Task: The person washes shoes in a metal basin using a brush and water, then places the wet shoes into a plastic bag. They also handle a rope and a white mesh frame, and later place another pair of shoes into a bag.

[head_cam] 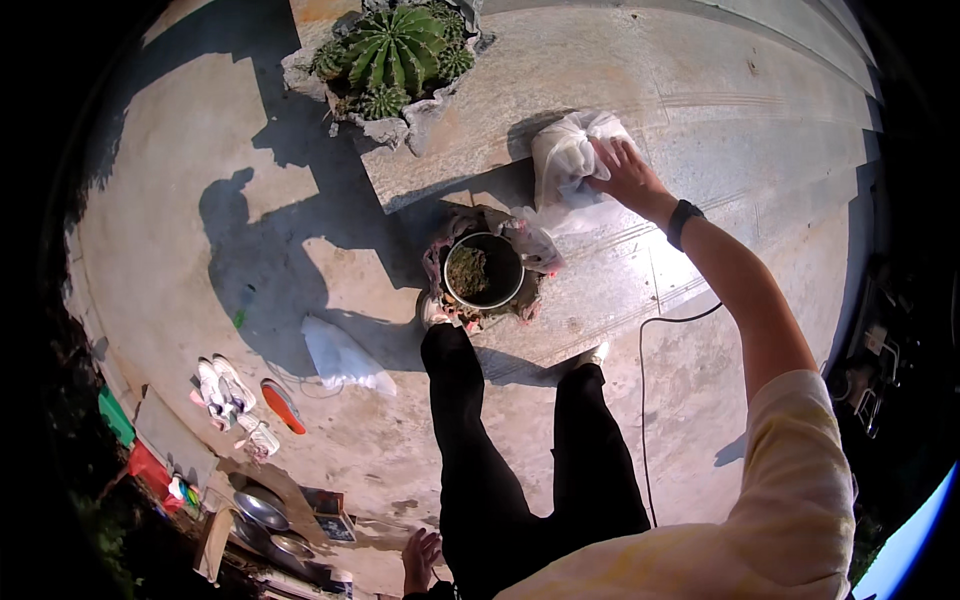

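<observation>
With its fingers spread, my right hand (626,176) lies against the side of a knotted white plastic bag (562,161) on the concrete step; whether the fingertips grip the film is hard to tell. Down at the picture's lower edge, beside my left leg, my left hand (421,553) hangs with its fingers loosely bent and no object visible in it. Before my feet stands a round metal-rimmed pot (504,271) with greenish-brown matter inside. A crumpled plastic bag (534,244) with pink marks surrounds it, and scraps lie at its base.
A cactus (396,49) grows in a rough-edged planter (424,120) on the step (517,97). A black cable (643,405) crosses the ground at the right. A white bag (341,356), white shoes (225,386), an orange insole (283,406) and metal bowls (261,508) lie at the left.
</observation>
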`<action>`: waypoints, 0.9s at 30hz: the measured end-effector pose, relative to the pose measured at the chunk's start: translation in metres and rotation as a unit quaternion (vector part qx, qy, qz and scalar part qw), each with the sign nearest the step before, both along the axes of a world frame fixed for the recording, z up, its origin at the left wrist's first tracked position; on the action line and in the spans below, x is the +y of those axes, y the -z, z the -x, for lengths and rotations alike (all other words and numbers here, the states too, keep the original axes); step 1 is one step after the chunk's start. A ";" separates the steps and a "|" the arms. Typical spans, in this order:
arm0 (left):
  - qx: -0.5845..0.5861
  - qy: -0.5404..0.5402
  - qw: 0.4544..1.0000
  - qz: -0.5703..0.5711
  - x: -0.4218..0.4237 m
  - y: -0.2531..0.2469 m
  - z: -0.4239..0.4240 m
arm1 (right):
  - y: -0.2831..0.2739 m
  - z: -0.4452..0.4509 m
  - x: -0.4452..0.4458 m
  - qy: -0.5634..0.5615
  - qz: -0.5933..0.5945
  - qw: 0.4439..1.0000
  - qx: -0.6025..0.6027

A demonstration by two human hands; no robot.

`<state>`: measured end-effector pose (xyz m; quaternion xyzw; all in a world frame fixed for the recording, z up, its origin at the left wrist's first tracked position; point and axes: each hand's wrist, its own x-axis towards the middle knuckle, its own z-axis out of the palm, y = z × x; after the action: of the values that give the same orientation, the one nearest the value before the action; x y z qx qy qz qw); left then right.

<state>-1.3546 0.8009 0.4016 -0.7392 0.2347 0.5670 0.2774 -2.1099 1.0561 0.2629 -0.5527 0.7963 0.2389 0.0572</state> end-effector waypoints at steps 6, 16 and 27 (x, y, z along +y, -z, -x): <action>0.014 0.033 0.999 0.023 -0.057 0.005 0.031 | -0.067 -0.120 0.048 0.218 0.126 0.959 -0.133; 0.245 -0.038 0.961 0.120 -0.132 -0.003 0.029 | -0.116 -0.365 0.092 0.561 -0.037 0.711 -0.423; 0.194 -0.101 0.954 0.204 -0.045 -0.047 -0.202 | -0.144 -0.443 -0.096 0.302 0.144 0.755 -0.563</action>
<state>-1.1526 0.7557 0.4484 -0.6761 0.3183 0.6644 0.0109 -1.6666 0.9598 0.4067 -0.3197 0.7708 -0.2629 0.4842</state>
